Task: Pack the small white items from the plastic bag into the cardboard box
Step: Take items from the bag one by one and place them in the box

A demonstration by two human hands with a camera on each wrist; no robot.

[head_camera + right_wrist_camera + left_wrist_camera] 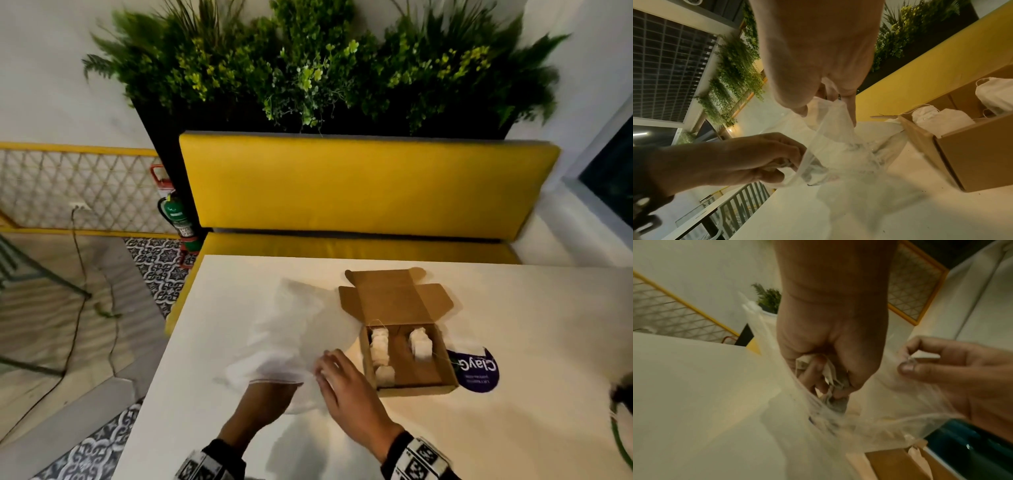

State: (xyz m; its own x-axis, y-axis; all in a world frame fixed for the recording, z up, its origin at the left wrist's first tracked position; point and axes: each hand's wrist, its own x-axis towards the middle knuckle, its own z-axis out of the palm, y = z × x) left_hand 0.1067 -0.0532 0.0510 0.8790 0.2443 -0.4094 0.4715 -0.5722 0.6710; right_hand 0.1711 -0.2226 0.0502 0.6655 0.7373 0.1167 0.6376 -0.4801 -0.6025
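Note:
A clear plastic bag [291,329] lies on the white table [534,308], left of an open cardboard box [418,389]. Several small white pouches with strings [380,346] sit inside the box, in two rows. My left hand [270,394] is pushed into the bag's mouth. The left wrist view shows its fingers [818,369] curled round a bunch of white pouches [830,371] inside the bag [890,418]. My right hand [329,371] pinches the bag's rim [830,112] beside the box [972,159] and holds the mouth apart.
A purple round label [478,371] lies under the box's right side. A yellow bench [359,185] runs along the table's far edge, with plants above it. The table's left edge drops to the floor. A dark object [621,394] shows at the right border.

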